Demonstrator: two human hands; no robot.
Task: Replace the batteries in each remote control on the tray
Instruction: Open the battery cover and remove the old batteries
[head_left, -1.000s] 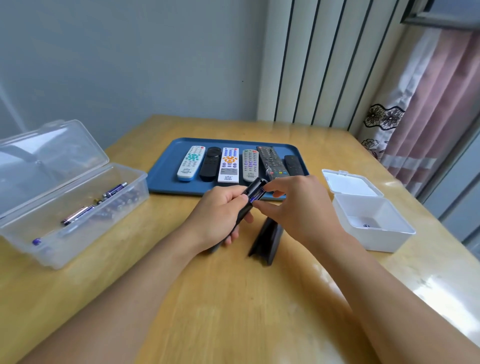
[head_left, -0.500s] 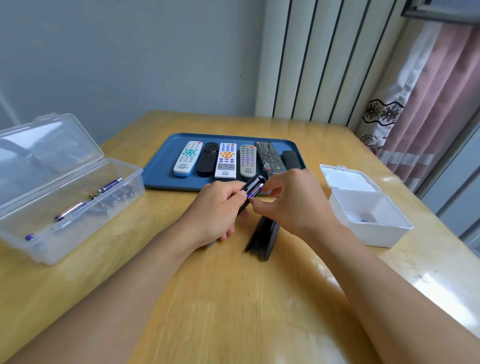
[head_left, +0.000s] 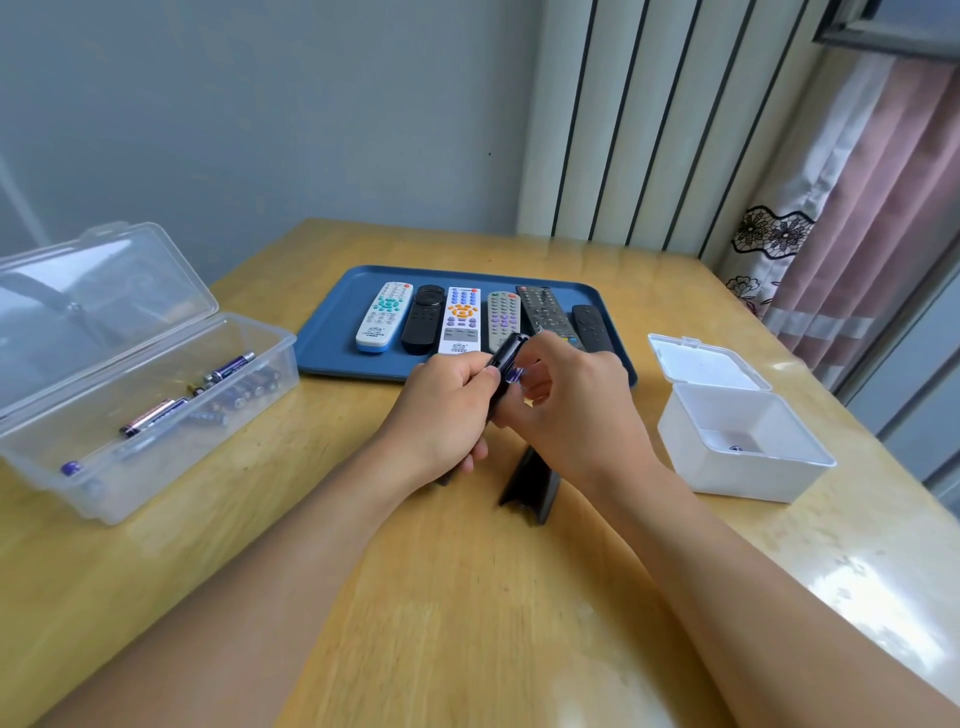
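Observation:
My left hand (head_left: 441, 415) grips a black remote (head_left: 506, 358) above the table, in front of the blue tray (head_left: 332, 332). My right hand (head_left: 571, 405) pinches a purple battery (head_left: 517, 375) at the remote's open compartment. The remote's black back cover (head_left: 532, 486) lies on the table just below my hands. Several remotes lie side by side on the tray: a white one with teal buttons (head_left: 383, 317), a black one (head_left: 423, 319), a white one with orange buttons (head_left: 460, 319), a grey one (head_left: 503, 317) and two dark ones partly hidden behind my hands.
An open clear plastic box (head_left: 67, 447) with several batteries (head_left: 231, 366) stands at the left. A white box (head_left: 737, 447) with its lid open sits at the right, one small item inside. Curtains hang at the far right past the table edge.
My right hand has turned and its fingers have closed more around the battery at the remote's compartment. The view has shifted slightly; my left hand holds the remote in the same place.

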